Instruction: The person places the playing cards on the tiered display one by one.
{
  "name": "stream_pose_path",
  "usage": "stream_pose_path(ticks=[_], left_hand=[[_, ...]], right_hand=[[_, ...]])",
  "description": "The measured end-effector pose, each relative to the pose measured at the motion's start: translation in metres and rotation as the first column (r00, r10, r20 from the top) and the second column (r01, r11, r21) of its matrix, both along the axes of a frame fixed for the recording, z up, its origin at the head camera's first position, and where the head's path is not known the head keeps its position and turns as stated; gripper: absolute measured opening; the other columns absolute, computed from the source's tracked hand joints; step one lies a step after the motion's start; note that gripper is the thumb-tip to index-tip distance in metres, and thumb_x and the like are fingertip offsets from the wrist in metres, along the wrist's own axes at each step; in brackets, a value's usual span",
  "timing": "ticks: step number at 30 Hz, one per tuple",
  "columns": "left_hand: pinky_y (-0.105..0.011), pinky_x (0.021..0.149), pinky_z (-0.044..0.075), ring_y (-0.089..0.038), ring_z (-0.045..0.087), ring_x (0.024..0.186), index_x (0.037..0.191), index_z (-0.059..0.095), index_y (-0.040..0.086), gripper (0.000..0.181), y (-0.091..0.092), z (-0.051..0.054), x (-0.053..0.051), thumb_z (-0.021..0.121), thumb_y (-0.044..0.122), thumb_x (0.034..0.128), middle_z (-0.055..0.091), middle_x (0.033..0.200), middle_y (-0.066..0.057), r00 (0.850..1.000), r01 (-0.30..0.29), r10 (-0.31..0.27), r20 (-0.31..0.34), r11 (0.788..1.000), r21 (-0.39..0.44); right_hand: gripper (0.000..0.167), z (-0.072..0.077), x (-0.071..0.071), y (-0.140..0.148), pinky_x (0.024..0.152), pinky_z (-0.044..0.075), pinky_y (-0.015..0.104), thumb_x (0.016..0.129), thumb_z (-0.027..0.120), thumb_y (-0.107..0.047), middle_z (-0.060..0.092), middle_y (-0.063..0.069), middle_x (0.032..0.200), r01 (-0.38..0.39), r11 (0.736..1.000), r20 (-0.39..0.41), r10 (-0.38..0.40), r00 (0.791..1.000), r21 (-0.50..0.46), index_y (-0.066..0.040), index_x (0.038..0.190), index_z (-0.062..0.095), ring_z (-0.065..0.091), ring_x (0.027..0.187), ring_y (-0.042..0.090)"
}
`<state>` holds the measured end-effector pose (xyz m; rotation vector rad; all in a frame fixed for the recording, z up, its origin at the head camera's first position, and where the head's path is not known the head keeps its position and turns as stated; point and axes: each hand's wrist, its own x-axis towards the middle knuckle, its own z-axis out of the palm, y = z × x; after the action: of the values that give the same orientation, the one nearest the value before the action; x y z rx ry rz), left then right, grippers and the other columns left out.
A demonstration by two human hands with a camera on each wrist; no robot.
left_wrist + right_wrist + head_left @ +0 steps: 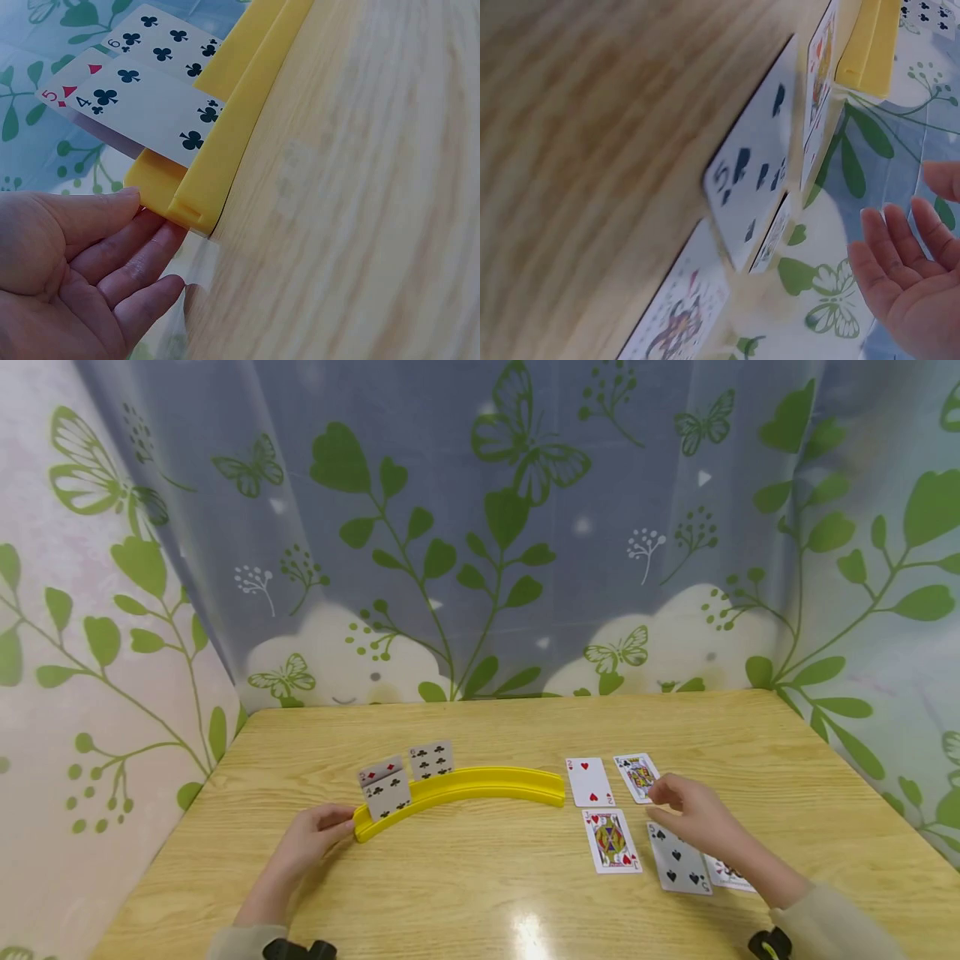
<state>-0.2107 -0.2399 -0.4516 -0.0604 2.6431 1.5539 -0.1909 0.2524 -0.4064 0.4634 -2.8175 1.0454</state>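
So the left hand is pinching the left end of a curved yellow plastic card rack between thumb and fingers. The right hand is holding nothing, fingers loosely bent and thumb apart, hovering by a white face card. The rack's sitting on the pale wooden table, propping up a black-and-white four of clubs and six of clubs. A white two of hearts is lying just beside its right end.

Bright in the head view, with a white shine low on the counter. Darker and blurry up close in the right wrist view.
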Motion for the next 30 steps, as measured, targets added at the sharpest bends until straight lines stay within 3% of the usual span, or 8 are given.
stream_pose_path(ticks=[19, 30], left_hand=[[-0.039, 0.082, 0.044, -0.025, 0.055, 0.096, 0.107, 0.058, -0.005, 0.024, 0.002, 0.002, 0.0, 0.056, 0.007, 0.0862, 0.06, 0.105, -0.017, 1.0, -0.006, 0.006, 0.006, 1.0, -0.002], [-0.038, 0.081, 0.045, -0.025, 0.055, 0.095, 0.107, 0.058, -0.005, 0.023, 0.001, 0.001, 0.0, 0.056, 0.006, 0.086, 0.06, 0.104, -0.017, 1.0, -0.007, 0.007, 0.006, 1.0, -0.007]], right_hand=[[0.015, -0.007, 0.02, 0.044, 0.071, 0.048, 0.042, 0.076, 0.067, -0.007, 0.061, 0.007, 0.082, 0.079, 0.991, -0.013, -0.078, 0.997, 0.109, 0.0, 0.084, 0.057, 0.059, 0.079, 0.028], [0.02, -0.011, 0.023, 0.063, 0.068, 0.047, 0.043, 0.076, 0.068, -0.011, 0.061, 0.009, 0.083, 0.072, 0.981, 0.049, -0.082, 0.995, 0.182, 0.002, 0.086, 0.056, 0.058, 0.079, 0.028]])
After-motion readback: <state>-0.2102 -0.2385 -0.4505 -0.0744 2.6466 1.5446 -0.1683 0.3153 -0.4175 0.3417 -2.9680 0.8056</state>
